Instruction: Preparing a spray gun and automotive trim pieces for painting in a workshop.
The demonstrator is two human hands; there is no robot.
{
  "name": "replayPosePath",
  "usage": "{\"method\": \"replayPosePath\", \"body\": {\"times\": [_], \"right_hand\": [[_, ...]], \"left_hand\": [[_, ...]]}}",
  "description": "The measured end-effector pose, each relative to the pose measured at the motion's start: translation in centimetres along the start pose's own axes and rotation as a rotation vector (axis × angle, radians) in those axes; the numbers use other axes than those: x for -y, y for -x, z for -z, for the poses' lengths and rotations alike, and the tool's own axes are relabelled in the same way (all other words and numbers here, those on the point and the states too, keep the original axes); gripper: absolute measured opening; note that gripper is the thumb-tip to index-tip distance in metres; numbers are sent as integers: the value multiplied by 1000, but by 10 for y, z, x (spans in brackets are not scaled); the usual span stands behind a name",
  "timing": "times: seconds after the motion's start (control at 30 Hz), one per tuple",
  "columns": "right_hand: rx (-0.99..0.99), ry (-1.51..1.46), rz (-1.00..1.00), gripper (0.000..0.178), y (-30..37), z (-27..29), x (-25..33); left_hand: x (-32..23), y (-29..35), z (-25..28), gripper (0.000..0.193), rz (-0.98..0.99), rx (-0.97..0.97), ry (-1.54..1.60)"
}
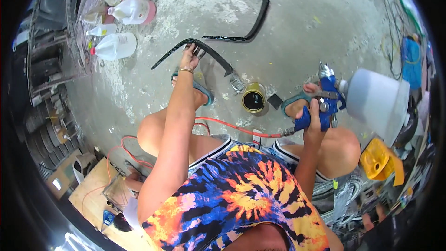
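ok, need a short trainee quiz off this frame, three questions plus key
1. Which hand holds the blue spray gun?
2. True or false: the gold can stands open, with dark liquid showing.
3. How many curved black strips are in view, and where?

Key
1. The right hand.
2. True.
3. Two: one in the left hand, the other strip on the floor.

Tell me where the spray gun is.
In the head view, the spray gun is right of centre, held in the right hand, between orange hose and white cup.
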State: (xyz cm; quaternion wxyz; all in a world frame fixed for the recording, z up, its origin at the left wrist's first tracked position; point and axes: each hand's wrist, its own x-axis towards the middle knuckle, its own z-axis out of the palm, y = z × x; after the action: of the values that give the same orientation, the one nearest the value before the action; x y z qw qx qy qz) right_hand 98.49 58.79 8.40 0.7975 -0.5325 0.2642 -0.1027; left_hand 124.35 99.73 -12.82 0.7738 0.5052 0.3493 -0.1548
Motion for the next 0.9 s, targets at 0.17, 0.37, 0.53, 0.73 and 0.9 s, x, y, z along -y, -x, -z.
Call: {"method": "replayPosePath", "body": {"times": [0.17, 0.37, 0.53, 0.73, 0.9], "right_hand": [[19, 72, 7, 50, 4, -15, 21], [69, 65, -184, 43, 8, -5, 9], [153, -72, -142, 32, 28, 16, -20], [225, -56, -127, 34, 6, 13, -57], [297, -161, -197, 40, -5, -21, -74]], "left_hand": [[3, -14, 32, 18, -9, 14, -55], [24, -38, 66, 16, -30, -44, -130], [25, 16, 61, 18, -372, -336, -239], [46, 151, -100, 28, -651, 123, -341], [59, 274, -230, 94, -931, 796, -663]]}}
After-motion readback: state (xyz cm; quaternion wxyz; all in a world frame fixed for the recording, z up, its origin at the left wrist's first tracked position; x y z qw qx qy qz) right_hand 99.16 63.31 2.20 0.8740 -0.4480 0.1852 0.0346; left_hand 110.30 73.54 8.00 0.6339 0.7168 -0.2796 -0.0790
